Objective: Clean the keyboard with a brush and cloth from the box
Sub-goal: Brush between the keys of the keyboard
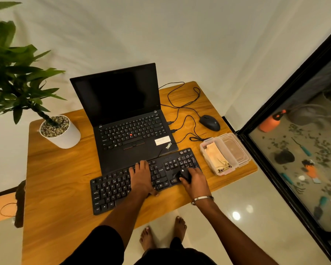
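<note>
Glossy tiled floor lies beneath the grained wooden table (52, 175). Left hand (141, 179) presses flat on the black keyboard (111, 188); right hand (196, 181) grips a round black brush (183, 175) there. Beyond it, the clear plastic box (208, 155) holds beige cloth (217, 156).

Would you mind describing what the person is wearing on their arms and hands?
Both forearms are bare. The left hand wears nothing that shows. The right hand has a thin silver bangle around its wrist. A short black sleeve covers the left upper arm. No gloves are visible.
</note>
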